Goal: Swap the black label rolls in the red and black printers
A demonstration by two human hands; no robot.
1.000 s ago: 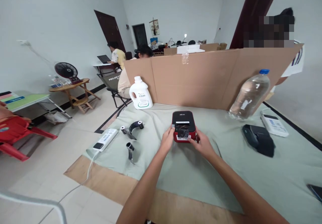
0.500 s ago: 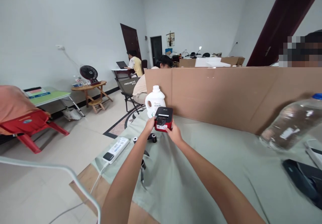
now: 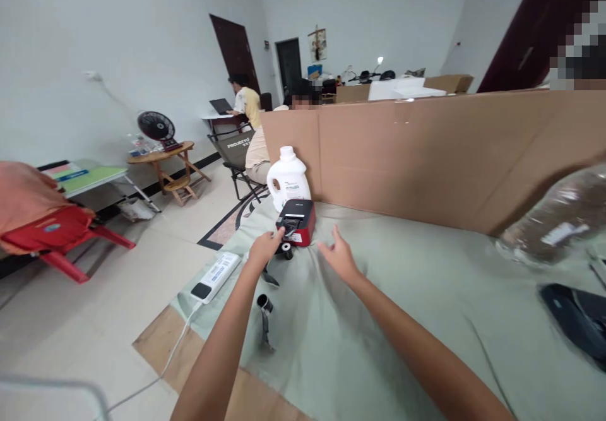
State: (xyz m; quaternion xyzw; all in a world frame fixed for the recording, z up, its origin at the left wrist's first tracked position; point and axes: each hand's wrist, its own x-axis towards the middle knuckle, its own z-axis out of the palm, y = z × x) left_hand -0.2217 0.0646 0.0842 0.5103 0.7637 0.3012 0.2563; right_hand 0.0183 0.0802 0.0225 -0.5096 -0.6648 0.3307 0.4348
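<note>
Head view: boxy device with a black top and red sides [image 3: 300, 219], white label on its front, on the pale green cloth [image 3: 392, 282] before the white plastic jug with a loop handle [image 3: 290, 178]; my left hand [image 3: 265, 249] is at its near left corner, thumb tip overlapping the front; the other fingers are partly hidden, so I cannot tell if they grip it or merely touch; my right hand [image 3: 341, 260] is off to the right, digits spread, holding nothing, cloth showing between its fingertips and the red side; a black cylinder with a pale ringed end [image 3: 286, 251] lies near the device's front edge, by my left fingers; a curled black piece with a strip-like tail [image 3: 266, 304] lies nearer me; a long white plastic block with a black end [image 3: 216, 277] lies left of my left hand.
</note>
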